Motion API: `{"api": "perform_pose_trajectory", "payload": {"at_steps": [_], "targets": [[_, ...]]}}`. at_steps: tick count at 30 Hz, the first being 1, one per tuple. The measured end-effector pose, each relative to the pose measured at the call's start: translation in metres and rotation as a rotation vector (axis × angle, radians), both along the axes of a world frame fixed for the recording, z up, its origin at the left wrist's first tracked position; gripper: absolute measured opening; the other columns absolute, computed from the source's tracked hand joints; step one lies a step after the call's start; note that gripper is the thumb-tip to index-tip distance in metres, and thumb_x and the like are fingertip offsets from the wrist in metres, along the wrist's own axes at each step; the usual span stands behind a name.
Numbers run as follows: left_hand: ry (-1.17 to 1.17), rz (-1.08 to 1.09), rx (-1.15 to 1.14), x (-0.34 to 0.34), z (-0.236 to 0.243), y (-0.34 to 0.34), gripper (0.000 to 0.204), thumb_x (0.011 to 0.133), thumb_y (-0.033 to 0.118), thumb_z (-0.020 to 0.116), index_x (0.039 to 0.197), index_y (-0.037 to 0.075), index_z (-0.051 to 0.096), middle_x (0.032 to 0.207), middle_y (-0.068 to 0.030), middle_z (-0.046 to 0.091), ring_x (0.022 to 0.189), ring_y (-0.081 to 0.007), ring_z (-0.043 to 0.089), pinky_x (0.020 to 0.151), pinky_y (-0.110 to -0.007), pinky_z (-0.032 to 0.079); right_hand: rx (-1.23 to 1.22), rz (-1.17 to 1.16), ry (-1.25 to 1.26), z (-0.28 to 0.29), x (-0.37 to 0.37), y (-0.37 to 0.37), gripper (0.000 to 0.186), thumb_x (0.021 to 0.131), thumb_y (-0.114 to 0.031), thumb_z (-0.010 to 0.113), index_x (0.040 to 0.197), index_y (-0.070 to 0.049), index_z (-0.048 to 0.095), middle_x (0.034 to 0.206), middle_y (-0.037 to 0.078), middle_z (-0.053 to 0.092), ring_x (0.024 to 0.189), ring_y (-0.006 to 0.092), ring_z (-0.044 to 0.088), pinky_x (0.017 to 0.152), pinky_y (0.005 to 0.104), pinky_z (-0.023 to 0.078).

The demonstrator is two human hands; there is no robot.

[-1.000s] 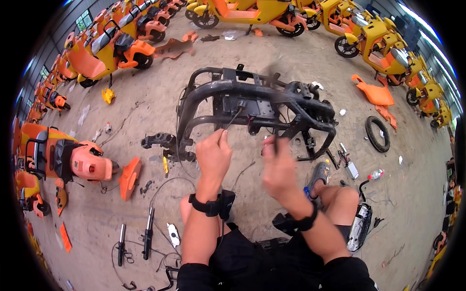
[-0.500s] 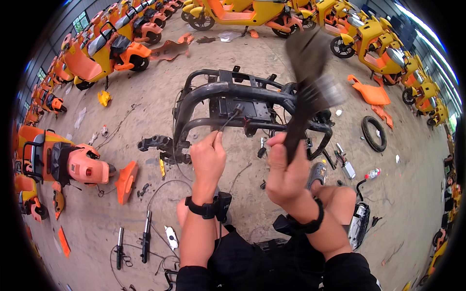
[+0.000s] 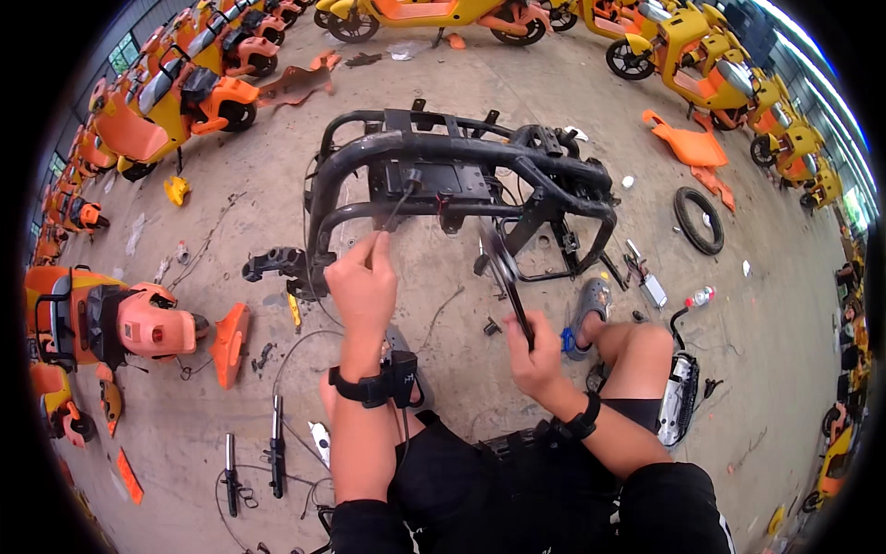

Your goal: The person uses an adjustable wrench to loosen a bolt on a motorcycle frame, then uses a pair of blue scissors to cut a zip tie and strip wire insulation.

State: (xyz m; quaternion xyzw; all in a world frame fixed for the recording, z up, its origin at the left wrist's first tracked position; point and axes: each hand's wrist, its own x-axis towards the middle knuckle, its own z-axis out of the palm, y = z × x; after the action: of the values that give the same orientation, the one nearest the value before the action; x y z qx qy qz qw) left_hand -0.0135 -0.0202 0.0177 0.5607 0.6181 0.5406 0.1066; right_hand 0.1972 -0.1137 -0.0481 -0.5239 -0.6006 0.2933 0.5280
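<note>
My left hand [image 3: 362, 282] is closed in a pinch on a thin dark cable [image 3: 398, 212]. That cable leads up to a round plug [image 3: 412, 177] on a black box [image 3: 457, 181] inside a bare black scooter frame [image 3: 392, 146]. In my right hand [image 3: 537, 358] is the handle of a long dark tool [image 3: 502, 268], seen nearly edge-on and slightly blurred. Its far end reaches the lower tube of the frame; whether it touches, I cannot tell. The frame lies on the concrete floor in front of my feet.
A black tyre [image 3: 699, 221] and orange body panels [image 3: 685, 141] lie to the right. At left are a partly stripped orange scooter [image 3: 152, 319] and an orange panel [image 3: 230, 346]. Shock absorbers [image 3: 278, 452] lie near my left forearm. Rows of yellow scooters [image 3: 425, 13] stand behind.
My right hand has swung the dark tool down from its raised position to beside the frame. My left hand stays on the cable. The whole view has shifted slightly.
</note>
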Motion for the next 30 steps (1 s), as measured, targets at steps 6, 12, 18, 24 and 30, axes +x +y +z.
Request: {"api": "perform_pose_trajectory", "payload": {"at_steps": [6, 12, 18, 24, 30], "targets": [[-0.193, -0.109, -0.063, 0.006, -0.001, -0.002, 0.021, 0.089, 0.014, 0.067, 0.094, -0.007, 0.068, 0.057, -0.002, 0.052, 0.055, -0.0045, 0.041, 0.049, -0.024, 0.034, -0.458, -0.135, -0.253, -0.163, 0.048, -0.011, 0.02, 0.085, -0.018, 0.068, 0.079, -0.001, 0.057, 0.066, 0.011, 0.056, 0.057, 0.0218, 0.052, 0.054, 0.0351, 0.041], [-0.17, -0.179, -0.037, 0.013, 0.001, -0.009, 0.018, 0.09, 0.01, 0.068, 0.096, -0.007, 0.07, 0.063, 0.0023, 0.056, 0.058, -0.003, 0.043, 0.05, -0.021, 0.033, -0.991, -0.103, -0.74, -0.236, 0.085, -0.031, 0.025, 0.078, -0.026, 0.066, 0.091, -0.004, 0.069, 0.086, 0.02, 0.068, 0.08, 0.0397, 0.065, 0.073, 0.0472, 0.052], [-0.172, -0.207, -0.123, 0.017, 0.008, -0.018, 0.017, 0.092, 0.008, 0.064, 0.101, -0.005, 0.071, 0.065, 0.0036, 0.056, 0.058, -0.0022, 0.044, 0.051, -0.019, 0.032, -1.161, 0.091, -0.795, -0.285, 0.094, -0.042, 0.037, 0.083, -0.039, 0.063, 0.096, -0.005, 0.069, 0.093, 0.021, 0.069, 0.089, 0.0402, 0.065, 0.079, 0.048, 0.052], [-0.219, -0.399, -0.164, 0.034, 0.003, -0.02, 0.024, 0.097, 0.005, 0.054, 0.114, -0.009, 0.064, 0.068, -0.0049, 0.059, 0.059, -0.0085, 0.053, 0.054, -0.02, 0.04, -0.872, -0.542, -0.659, -0.315, 0.127, -0.024, 0.028, 0.085, -0.033, 0.063, 0.097, -0.008, 0.069, 0.091, 0.018, 0.07, 0.09, 0.0389, 0.066, 0.078, 0.0477, 0.052], [-0.273, -0.445, 0.044, 0.036, -0.001, -0.029, 0.026, 0.1, 0.007, 0.047, 0.118, -0.008, 0.058, 0.078, -0.0115, 0.063, 0.064, -0.0139, 0.056, 0.054, -0.024, 0.043, -0.892, -0.816, -0.475, -0.327, 0.164, 0.014, 0.017, 0.086, -0.024, 0.062, 0.097, -0.012, 0.066, 0.089, 0.016, 0.07, 0.085, 0.036, 0.067, 0.075, 0.0484, 0.051]]}}
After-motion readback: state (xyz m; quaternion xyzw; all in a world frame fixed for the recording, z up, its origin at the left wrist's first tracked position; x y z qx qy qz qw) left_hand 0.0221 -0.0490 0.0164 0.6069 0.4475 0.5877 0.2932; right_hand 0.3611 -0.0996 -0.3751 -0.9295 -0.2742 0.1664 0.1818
